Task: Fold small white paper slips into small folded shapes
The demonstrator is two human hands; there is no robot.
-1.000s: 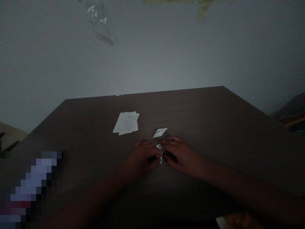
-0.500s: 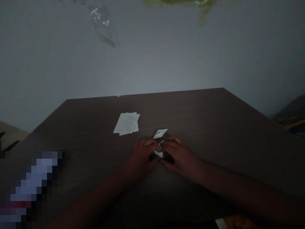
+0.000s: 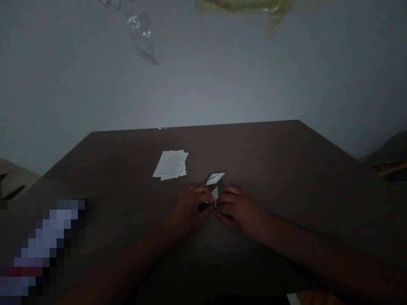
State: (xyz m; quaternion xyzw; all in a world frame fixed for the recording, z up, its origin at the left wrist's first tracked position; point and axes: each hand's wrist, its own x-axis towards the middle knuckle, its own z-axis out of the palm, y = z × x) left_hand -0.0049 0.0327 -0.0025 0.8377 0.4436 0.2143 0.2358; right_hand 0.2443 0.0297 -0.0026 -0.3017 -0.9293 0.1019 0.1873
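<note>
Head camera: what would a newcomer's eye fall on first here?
The left hand and right hand meet at the near middle of the dark wood table, around a small white paper piece. Just beyond them lies a white paper scrap, and further left a stack of printed sheets.

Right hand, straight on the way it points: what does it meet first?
The small white paper piece between the hands, at the fingertips of the right hand, perhaps already touching; depth is hard to judge. Just past it is the left hand.

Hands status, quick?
Left hand: closed, pinching a small white paper piece.
Right hand: closed on the same paper from the other side.
</note>
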